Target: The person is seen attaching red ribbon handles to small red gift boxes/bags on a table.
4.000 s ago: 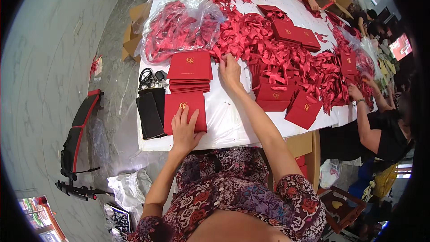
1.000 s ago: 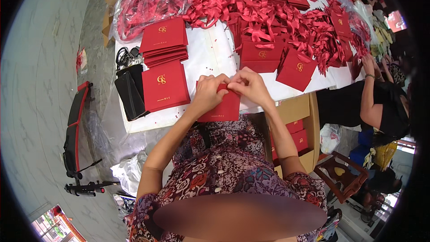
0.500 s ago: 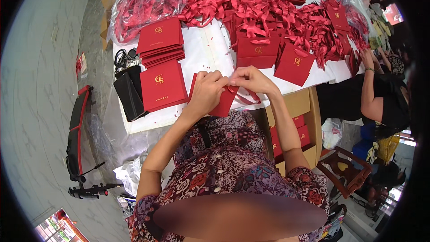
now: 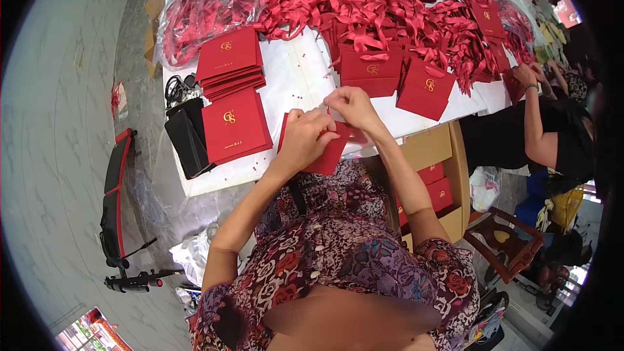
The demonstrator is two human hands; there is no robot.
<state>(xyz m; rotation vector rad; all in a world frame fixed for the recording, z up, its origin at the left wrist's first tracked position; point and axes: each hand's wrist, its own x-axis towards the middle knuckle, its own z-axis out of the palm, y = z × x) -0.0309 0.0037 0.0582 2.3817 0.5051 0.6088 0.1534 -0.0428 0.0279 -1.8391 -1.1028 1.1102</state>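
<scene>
fingers of left hand (image 4: 304,140) and right hand (image 4: 348,105) pinch 1 red envelope (image 4: 328,153) over the white table (image 4: 292,81).

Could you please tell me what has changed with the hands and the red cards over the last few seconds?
Both hands left the table: the left hand came off a flat card, the right hand drew back from the pile. Together they now grip one red card at the table edge. The card stack and ribbon heap stayed put.

I saw bare white table (image 4: 296,81) at twelve o'clock from my hands; a red card stack (image 4: 229,58) blocked ten o'clock, ribbon heap (image 4: 390,13) one o'clock, cardboard box (image 4: 435,156) four o'clock.
</scene>
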